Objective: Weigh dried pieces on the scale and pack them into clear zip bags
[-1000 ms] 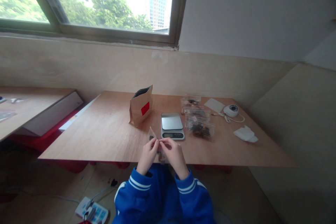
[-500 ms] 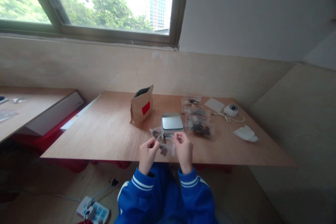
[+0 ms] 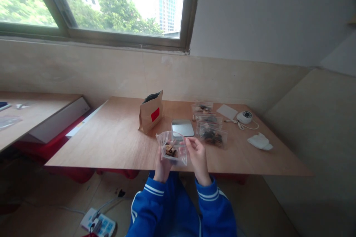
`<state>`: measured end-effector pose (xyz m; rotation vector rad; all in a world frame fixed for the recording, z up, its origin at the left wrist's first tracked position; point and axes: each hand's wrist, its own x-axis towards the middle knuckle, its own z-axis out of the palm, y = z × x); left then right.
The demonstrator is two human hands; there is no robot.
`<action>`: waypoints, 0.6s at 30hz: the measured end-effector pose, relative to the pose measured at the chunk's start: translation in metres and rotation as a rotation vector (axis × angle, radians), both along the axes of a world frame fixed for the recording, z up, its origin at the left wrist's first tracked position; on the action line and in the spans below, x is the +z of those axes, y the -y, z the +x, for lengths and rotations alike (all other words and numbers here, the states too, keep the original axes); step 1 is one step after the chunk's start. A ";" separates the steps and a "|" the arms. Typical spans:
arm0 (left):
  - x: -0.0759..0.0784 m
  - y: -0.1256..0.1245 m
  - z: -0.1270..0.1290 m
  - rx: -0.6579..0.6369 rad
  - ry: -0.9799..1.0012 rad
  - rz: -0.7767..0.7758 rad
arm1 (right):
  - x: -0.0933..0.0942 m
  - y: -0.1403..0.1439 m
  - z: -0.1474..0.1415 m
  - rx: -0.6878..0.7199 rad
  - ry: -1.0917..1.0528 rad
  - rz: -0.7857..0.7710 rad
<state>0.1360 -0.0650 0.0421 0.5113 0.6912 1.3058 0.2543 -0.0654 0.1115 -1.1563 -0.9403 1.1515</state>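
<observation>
Lower centre | clear bag (image 3: 171, 148) now raised, mouth spread | left hand (image 3: 162, 166) shifted beneath, fingers cupping it | right hand (image 3: 197, 153) fingers pinching rim

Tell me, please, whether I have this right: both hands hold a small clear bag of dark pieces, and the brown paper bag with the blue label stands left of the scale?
Not quite: the head view shows the label on the paper bag is red, not blue. The rest holds: the left hand and right hand hold the clear bag, and the paper bag stands left of the scale.
</observation>
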 end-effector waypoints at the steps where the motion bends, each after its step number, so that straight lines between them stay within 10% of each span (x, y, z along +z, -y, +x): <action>1: 0.001 0.001 0.002 -0.030 0.020 -0.010 | -0.003 0.000 -0.001 -0.002 0.017 -0.001; 6: 0.003 -0.006 -0.001 0.093 -0.046 -0.065 | -0.001 0.004 0.002 -0.188 0.273 0.214; 18: -0.020 -0.097 -0.025 0.198 -0.117 0.037 | -0.020 -0.082 -0.015 0.363 0.565 0.355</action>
